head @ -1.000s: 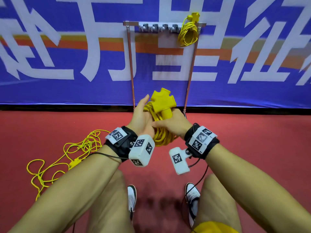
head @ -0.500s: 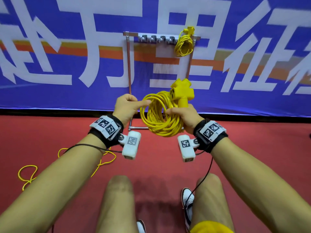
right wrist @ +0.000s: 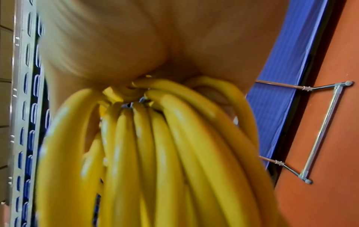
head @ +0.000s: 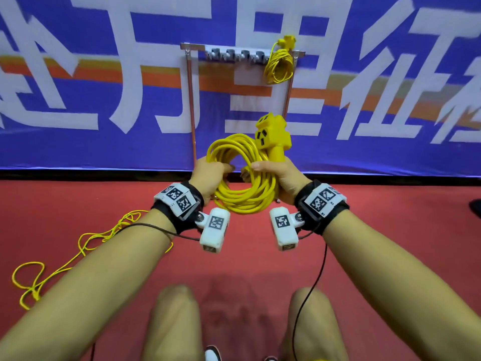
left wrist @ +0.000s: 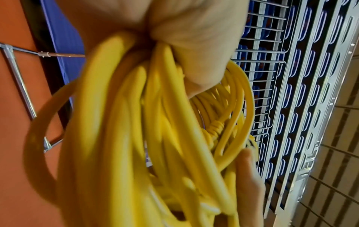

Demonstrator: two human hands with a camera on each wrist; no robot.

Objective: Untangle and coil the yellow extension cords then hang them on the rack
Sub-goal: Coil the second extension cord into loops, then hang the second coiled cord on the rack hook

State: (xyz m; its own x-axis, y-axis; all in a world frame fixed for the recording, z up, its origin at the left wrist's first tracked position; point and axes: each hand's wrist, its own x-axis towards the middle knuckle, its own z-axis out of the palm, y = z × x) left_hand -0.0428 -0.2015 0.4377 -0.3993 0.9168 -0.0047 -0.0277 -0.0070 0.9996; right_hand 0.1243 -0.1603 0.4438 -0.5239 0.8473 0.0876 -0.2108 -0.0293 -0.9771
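The rack (head: 242,52) is carrying 1 hung thin cord coil (head: 278,67). The thick coiled extension cord (head: 242,178) is hanging between left hand (head: 208,175) and right hand (head: 281,175), both sets of fingers curling around its loops, awaiting hanging. 1 thin cord (head: 65,256) is lying loose, uncoiled, on the floor.

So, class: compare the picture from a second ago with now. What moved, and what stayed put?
The hands drew apart: the left hand now grips the left side of the thick yellow coil, opening it into a ring. The right hand keeps its grip by the socket block. The hung coil on the rack and the loose cord are unchanged.
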